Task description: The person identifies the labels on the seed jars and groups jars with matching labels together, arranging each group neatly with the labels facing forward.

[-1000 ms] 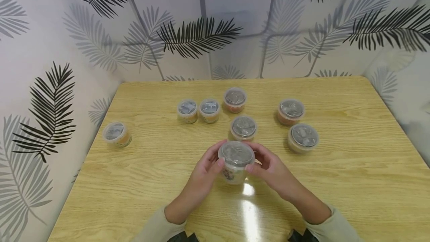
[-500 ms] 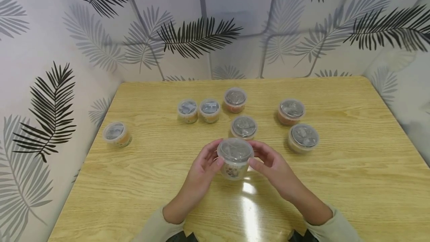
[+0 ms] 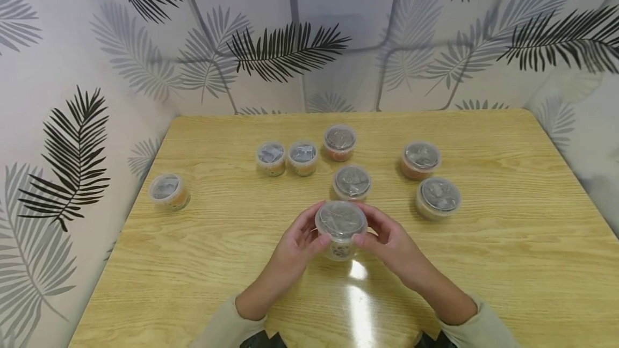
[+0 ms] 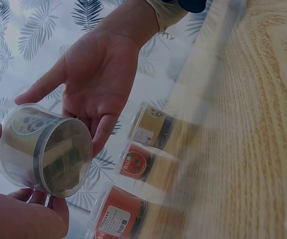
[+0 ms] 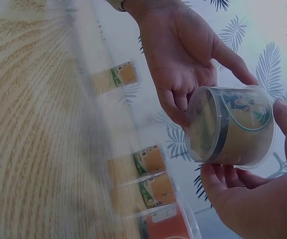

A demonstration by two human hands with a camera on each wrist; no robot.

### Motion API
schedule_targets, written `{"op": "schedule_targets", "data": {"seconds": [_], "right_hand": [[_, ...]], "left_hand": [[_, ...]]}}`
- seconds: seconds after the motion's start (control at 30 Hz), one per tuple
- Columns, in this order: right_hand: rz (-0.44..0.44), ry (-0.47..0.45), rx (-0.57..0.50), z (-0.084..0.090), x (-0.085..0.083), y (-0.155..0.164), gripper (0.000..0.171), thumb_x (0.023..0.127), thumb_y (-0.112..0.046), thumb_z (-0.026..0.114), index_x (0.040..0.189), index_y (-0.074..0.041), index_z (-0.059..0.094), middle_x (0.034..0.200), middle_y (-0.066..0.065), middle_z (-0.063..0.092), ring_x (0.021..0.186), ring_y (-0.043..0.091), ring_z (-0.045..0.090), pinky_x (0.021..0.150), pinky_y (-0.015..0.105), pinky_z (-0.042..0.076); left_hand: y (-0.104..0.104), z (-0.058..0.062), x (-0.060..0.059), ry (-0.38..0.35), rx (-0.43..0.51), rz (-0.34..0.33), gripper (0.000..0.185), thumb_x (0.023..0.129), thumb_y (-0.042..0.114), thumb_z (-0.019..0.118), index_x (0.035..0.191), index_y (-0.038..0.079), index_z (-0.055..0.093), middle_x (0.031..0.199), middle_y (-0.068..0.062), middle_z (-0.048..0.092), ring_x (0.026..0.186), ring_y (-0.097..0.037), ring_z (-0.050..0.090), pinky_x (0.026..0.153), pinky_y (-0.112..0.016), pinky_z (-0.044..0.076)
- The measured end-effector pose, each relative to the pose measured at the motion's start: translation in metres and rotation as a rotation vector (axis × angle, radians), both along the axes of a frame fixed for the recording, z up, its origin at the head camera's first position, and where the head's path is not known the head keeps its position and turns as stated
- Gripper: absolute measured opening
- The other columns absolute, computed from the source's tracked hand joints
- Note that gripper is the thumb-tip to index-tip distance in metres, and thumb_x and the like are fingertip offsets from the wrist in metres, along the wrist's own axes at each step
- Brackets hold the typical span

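Note:
In the head view, a clear round plastic tub (image 3: 341,219) with a clear lid is held between both hands, lid up, above the table. My left hand (image 3: 293,251) grips its left side, thumb on the front below the lid rim. On the opposite side my right hand (image 3: 396,246) grips it the same way, fingers curving behind. The left wrist view shows the base of the tub (image 4: 63,159), pale contents and a printed label. That label, with a dark and green picture, faces the camera on the tub (image 5: 242,119) in the right wrist view.
Right behind the held tub stands another lidded tub (image 3: 352,182). Two small tubs (image 3: 303,158) and a red-bottomed tub (image 3: 339,143) are farther back. One pair (image 3: 438,197) sits to the right. A lone orange tub (image 3: 169,192) stands near the left edge of the wooden table (image 3: 217,240).
The tub has turned in the hands, its printed label shifting rightward across the front. The left thumb has slid farther over the front. The other tubs have stayed in place.

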State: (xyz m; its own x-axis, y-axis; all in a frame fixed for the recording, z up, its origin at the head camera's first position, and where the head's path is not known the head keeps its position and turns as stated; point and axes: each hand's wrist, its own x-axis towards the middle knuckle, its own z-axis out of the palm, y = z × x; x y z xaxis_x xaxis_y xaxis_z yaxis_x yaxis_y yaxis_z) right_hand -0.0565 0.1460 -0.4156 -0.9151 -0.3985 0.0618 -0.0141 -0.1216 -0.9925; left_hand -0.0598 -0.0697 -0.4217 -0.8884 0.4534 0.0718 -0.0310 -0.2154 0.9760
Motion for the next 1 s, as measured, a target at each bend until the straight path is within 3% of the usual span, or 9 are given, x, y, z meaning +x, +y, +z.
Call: {"op": "schedule_targets", "data": {"seconds": [0.33,0.63,1.0], "right_hand": [[0.032,-0.007,0.012,-0.0001,0.0005,0.0010,0.051,0.092,-0.005,0.056,0.140,-0.006,0.037,0.132,0.016,0.042,0.120,0.025,0.043,0.097,0.029,0.041],[0.032,-0.057,-0.011,0.0009,0.0014,0.0005,0.061,0.088,-0.003,0.063,0.141,-0.006,0.033,0.136,0.016,0.037,0.123,0.026,0.041,0.097,0.029,0.042],[-0.053,0.059,0.066,0.0038,-0.0016,0.0072,0.060,0.084,-0.002,0.067,0.138,-0.005,0.039,0.132,0.013,0.043,0.120,0.025,0.041,0.098,0.027,0.040]], "left_hand": [[-0.0004,-0.0003,-0.0005,-0.002,-0.004,-0.015,0.059,0.093,0.016,0.058,0.144,0.010,0.030,0.141,-0.010,0.035,0.129,-0.021,0.034,0.109,-0.034,0.025],[0.0020,-0.0001,-0.0025,0.029,-0.050,-0.001,0.060,0.091,0.010,0.061,0.143,0.010,0.032,0.140,-0.007,0.038,0.127,-0.020,0.037,0.108,-0.034,0.026],[0.0043,-0.0004,-0.0096,0.086,-0.077,-0.031,0.060,0.092,0.011,0.059,0.144,0.007,0.028,0.143,-0.006,0.036,0.130,-0.020,0.035,0.108,-0.033,0.026]]}}
